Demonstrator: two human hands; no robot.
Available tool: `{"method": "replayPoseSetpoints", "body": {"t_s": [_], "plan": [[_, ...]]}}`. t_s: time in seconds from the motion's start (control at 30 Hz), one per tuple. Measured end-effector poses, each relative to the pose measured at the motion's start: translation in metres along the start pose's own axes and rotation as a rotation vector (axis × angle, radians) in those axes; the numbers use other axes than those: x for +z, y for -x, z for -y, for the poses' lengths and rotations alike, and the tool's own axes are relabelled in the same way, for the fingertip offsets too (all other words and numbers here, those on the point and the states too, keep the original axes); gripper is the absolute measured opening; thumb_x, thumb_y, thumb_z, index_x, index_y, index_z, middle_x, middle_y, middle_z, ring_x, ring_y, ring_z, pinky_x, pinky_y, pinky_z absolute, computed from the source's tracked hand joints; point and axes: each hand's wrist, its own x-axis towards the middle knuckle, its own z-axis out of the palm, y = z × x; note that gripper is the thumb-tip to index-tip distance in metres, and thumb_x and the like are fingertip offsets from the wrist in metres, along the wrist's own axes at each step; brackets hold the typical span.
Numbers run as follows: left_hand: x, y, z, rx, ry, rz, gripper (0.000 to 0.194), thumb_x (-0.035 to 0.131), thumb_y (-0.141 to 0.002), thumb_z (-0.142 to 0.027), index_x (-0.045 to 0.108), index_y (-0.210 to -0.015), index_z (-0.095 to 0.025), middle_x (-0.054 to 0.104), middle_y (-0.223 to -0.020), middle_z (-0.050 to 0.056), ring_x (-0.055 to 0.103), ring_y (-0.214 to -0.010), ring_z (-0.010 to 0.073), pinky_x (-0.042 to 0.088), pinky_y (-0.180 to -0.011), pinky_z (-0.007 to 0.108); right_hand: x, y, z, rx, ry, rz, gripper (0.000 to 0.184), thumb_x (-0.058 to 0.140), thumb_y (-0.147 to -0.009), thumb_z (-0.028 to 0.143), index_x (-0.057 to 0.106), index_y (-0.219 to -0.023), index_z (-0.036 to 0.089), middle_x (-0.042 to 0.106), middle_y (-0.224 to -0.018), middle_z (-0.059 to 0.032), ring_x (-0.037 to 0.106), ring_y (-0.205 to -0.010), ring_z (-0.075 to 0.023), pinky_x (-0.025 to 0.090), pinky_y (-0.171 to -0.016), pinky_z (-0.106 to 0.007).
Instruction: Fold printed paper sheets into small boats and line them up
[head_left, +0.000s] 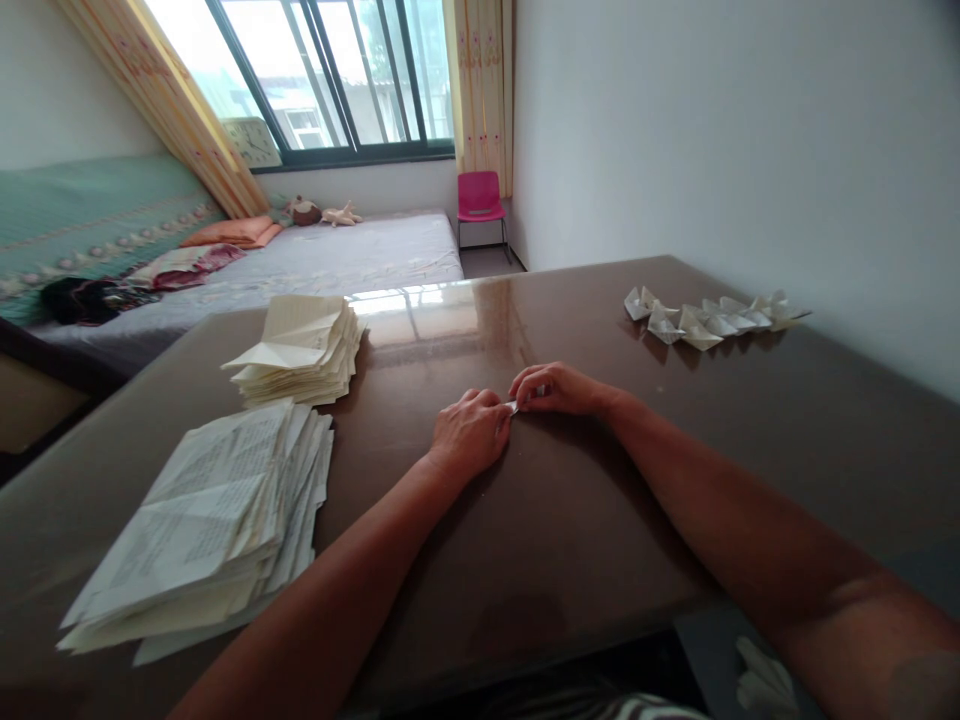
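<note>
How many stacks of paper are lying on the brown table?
2. The printed-paper stack lies on the left part of the table, nearer the viewer; the cream-paper stack lies just beyond it. I see no sign of another hidden one.

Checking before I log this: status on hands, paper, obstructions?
Left hand and right hand close together, gripping small folded paper, mostly hidden. Two paper stacks left, boat-like paper folds right, all apart from hands. Nothing seen blocking.

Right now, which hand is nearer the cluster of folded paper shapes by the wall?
Right. The right hand is left of the folded paper shapes and closer to the person; the left hand is farther left.
</note>
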Motion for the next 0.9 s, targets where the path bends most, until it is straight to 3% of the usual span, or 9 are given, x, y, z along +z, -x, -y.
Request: {"method": "replayPoseSetpoints", "body": {"t_s": [0.37,0.67,0.9], "plan": [[-0.002,0.000,0.002,0.127,-0.043,0.017,0.031,0.038,-0.094,-0.031,0.063,-0.113,-0.027,0.061,-0.101,0.007,0.048,-0.102,0.0221,0.047,-0.080,0.031,0.001,-0.003,0.005,0.065,0.192,-0.009,0.014,0.058,-0.084,0.023,0.070,-0.088,0.018,0.066,-0.084,-0.0022,0.055,-0.071,-0.0118,0.040,-0.068,-0.023],[-0.003,0.004,0.001,0.118,-0.067,0.072,0.033,0.034,-0.096,-0.032,0.066,-0.096,-0.022,0.061,-0.096,0.008,0.052,-0.093,0.0204,0.048,-0.078,0.031,0.011,-0.010,0.012,0.290,0.207,-0.043,0.012,0.064,-0.076,0.025,0.068,-0.085,0.018,0.064,-0.082,-0.0007,0.054,-0.067,-0.0106,0.037,-0.061,-0.020],[-0.004,0.005,0.002,0.146,-0.080,0.069,0.032,0.037,-0.095,-0.026,0.056,-0.120,-0.031,0.060,-0.103,0.005,0.050,-0.097,0.0213,0.048,-0.072,0.030,0.015,-0.015,0.015,0.364,0.215,-0.068,0.010,0.064,-0.076,0.024,0.068,-0.083,0.019,0.065,-0.077,0.0002,0.055,-0.067,-0.0111,0.037,-0.059,-0.020]]}}
